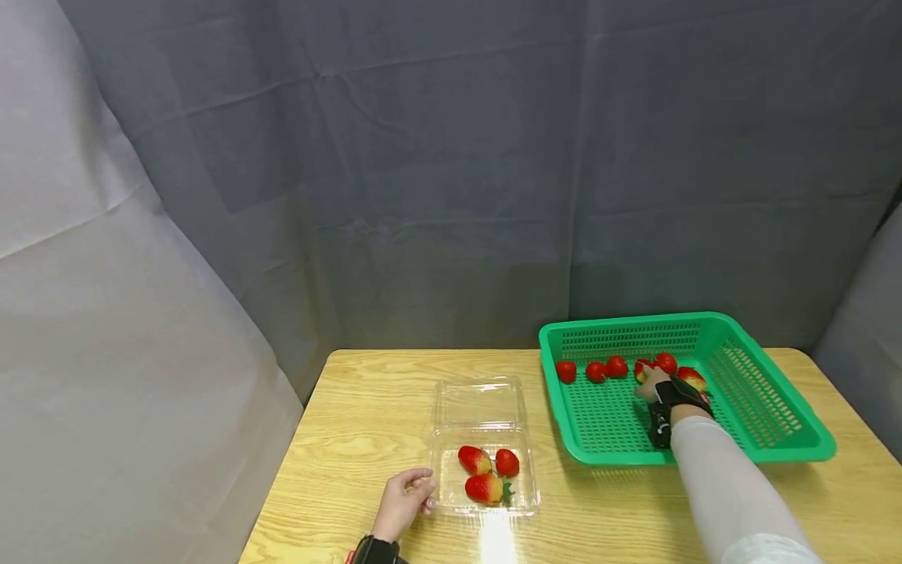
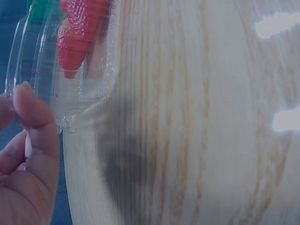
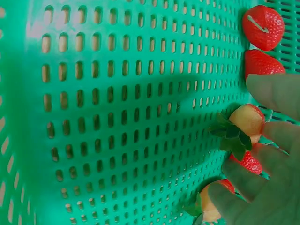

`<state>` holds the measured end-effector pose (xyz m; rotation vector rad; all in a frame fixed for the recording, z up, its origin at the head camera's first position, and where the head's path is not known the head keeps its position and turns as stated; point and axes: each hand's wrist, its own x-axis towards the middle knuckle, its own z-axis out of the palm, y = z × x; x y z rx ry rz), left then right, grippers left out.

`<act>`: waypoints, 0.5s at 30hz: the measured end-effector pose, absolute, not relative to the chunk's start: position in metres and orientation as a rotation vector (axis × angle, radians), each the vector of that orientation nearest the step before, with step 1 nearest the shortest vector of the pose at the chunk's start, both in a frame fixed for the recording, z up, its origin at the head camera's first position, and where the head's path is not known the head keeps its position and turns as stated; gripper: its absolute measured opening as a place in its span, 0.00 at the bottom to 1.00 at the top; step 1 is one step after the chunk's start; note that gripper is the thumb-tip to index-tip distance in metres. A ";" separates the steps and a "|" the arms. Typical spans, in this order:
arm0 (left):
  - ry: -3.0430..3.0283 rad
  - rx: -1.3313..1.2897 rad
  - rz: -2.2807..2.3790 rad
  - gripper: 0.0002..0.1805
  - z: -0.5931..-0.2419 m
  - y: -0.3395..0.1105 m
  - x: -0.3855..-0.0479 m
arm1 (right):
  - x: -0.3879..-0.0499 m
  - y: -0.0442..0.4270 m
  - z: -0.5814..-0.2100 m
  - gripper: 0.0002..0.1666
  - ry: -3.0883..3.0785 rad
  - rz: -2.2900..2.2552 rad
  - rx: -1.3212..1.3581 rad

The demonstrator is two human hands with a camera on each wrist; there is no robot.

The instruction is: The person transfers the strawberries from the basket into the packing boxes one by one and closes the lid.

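My left hand (image 1: 405,501) pinches the left edge of an open clear plastic box (image 1: 445,442) between thumb and fingers. In the box lie a red-and-yellow strawberry (image 1: 474,460), a red one (image 1: 506,462) and a larger leafy one (image 1: 485,489). On the other side, my right hand (image 1: 651,384) reaches into a green basket (image 1: 606,431), its fingers spread over the strawberries. A pale-topped, leafy strawberry (image 3: 247,121) lies between the thumb and fingers in the right wrist view; whether they touch it I cannot tell. Another leafy strawberry (image 3: 211,206) is by the little finger.
Several more strawberries line the basket's far side, among them a red one (image 1: 566,371) in the left corner. The box's lid (image 1: 481,401) is folded back, away from me. Behind the wooden table (image 1: 373,407) hangs a grey curtain (image 1: 437,196).
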<state>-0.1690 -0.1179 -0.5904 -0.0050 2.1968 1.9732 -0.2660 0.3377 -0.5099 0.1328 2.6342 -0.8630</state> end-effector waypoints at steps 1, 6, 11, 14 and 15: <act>2.196 -0.004 1.974 0.19 -0.590 -0.118 -0.169 | -0.267 0.338 -0.510 0.36 2.659 -0.830 0.122; 2.193 -0.012 1.976 0.18 -0.590 -0.118 -0.169 | -0.273 0.338 -0.514 0.32 2.746 -0.707 0.109; 2.174 -0.010 1.984 0.19 -0.592 -0.118 -0.170 | -0.281 0.343 -0.528 0.32 2.746 -0.719 0.161; 2.166 -0.013 1.986 0.19 -0.592 -0.118 -0.170 | -0.289 0.348 -0.537 0.31 2.769 -0.693 0.164; 2.167 -0.012 1.984 0.19 -0.593 -0.118 -0.169 | -0.291 0.349 -0.540 0.30 2.785 -0.674 0.155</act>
